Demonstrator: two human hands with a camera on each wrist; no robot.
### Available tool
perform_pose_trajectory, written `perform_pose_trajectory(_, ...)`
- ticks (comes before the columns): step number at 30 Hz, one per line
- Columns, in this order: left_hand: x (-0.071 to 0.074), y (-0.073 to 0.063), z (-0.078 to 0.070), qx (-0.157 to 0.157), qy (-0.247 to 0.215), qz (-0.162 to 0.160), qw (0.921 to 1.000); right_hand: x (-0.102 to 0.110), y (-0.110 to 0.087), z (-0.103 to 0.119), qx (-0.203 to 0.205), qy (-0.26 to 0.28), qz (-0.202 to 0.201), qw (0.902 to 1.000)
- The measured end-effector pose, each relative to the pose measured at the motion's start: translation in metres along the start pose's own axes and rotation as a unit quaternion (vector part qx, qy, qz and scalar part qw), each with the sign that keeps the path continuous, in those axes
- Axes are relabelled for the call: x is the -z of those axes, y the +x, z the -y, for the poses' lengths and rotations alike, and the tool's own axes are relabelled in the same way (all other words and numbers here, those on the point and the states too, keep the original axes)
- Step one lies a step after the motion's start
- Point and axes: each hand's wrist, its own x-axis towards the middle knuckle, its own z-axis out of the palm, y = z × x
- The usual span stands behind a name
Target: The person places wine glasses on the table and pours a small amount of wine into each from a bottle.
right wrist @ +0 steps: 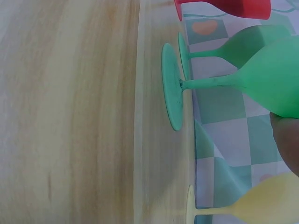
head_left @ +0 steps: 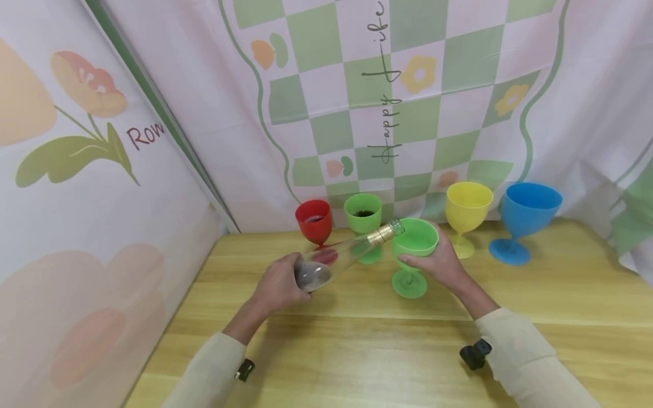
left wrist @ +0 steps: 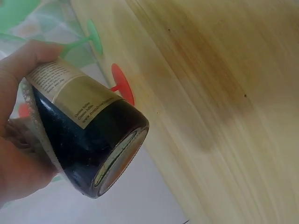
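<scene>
Above the tabletop (head_left: 331, 351), we grip a tilted bottle (head_left: 349, 252) in our left hand (head_left: 279, 285), its mouth (head_left: 397, 226) at the green goblet (head_left: 414, 248) our right hand (head_left: 442, 259) holds.

The head camera looks forward and down over the bench (head_left: 357, 351) from above. The left-wrist camera, tilted, faces the glass bottle (left wrist: 77, 135) closely from its base end; the right-wrist camera, turned sideways, shares the yellow goblet (right wrist: 268, 203) with the head view.
</scene>
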Motion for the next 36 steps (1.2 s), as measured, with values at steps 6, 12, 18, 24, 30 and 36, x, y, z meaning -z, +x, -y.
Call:
perform_pose_trajectory(6, 0.006, 0.001, -0.003, 0.017, 0.022, 0.017, 0.9995, 0.0, 0.001, -0.001, 0.005, 0.004, 0.0, 1.0)
perform_pose_trajectory(12, 0.016, 0.003, -0.005, 0.016, 0.055, 0.021, 0.9982, -0.001, 0.001, 0.001, 0.002, 0.002, 0.003, 1.0)
perform_pose_trajectory(18, 0.028, 0.007, -0.006, -0.009, 0.094, 0.008, 0.9955, 0.0, 0.0, 0.001, 0.0, 0.005, 0.004, 1.0)
perform_pose_trajectory(24, 0.04, 0.009, -0.007, -0.01, 0.115, 0.02, 0.9931, -0.001, 0.0, 0.0, 0.001, 0.015, 0.005, 0.9999)
perform_pose_trajectory(30, 0.047, 0.008, -0.012, -0.017, 0.121, 0.019, 0.9923, -0.001, 0.0, 0.0, -0.003, 0.012, 0.006, 0.9999)
perform_pose_trajectory(36, 0.051, 0.008, -0.014, -0.029, 0.135, 0.014, 0.9903, -0.001, 0.0, 0.001, -0.005, 0.007, 0.002, 1.0)
